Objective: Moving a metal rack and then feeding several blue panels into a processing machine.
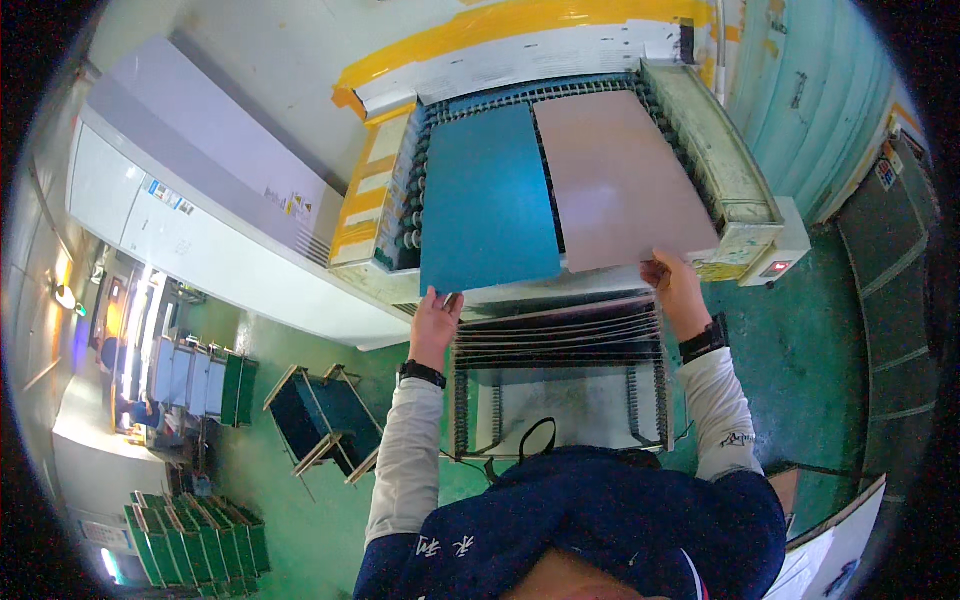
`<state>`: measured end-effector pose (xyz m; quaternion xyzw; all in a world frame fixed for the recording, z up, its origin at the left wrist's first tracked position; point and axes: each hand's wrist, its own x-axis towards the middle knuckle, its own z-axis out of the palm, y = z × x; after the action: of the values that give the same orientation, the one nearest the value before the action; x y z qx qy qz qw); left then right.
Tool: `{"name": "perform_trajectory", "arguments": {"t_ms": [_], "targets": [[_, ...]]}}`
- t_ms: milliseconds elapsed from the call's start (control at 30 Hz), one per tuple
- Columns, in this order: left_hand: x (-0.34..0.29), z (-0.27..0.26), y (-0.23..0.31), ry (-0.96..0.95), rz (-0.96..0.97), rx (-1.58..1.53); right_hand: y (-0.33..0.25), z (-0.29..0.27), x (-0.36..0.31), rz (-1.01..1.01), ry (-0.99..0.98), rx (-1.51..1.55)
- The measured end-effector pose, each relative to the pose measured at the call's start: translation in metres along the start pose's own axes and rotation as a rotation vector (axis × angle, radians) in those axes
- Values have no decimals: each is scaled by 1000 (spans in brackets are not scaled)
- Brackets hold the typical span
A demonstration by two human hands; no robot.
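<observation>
Two flat panels lie side by side on the roller conveyor (pixel 408 195), a blue panel (pixel 490 195) on the left and a pinkish-brown panel (pixel 625 180) on the right. My left hand (pixel 436 322) pinches the near left corner of the blue panel. With its thumb on top, my right hand (pixel 678 290) grips the near edge of the pinkish-brown panel. Both panels reach over the conveyor's near end toward me. Below them, between my arms, stands a slotted rack (pixel 460 410) with several thin panels in its far part.
A long white machine housing (pixel 220 240) runs along the left. At the conveyor's right corner is a control box (pixel 790 245) with a red-lit switch. A cart (pixel 330 420) with dark panels stands on the green floor at left, and green racks (pixel 195 540) stand farther off.
</observation>
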<state>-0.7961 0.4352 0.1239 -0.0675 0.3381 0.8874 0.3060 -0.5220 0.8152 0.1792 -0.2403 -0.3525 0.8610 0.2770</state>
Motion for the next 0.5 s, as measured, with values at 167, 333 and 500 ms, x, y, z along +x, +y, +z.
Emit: {"name": "perform_trajectory", "arguments": {"t_ms": [167,333,500], "targets": [[-14,0,-1,-73,13,1,-45,25,1,-389,91,-299],[-29,-29,-7,-85,16,-29,-83,51,-16,-686,108,-660],[-54,-73,-31,-105,28,-33,-81,76,-32,-1265,-18,-1400]]}}
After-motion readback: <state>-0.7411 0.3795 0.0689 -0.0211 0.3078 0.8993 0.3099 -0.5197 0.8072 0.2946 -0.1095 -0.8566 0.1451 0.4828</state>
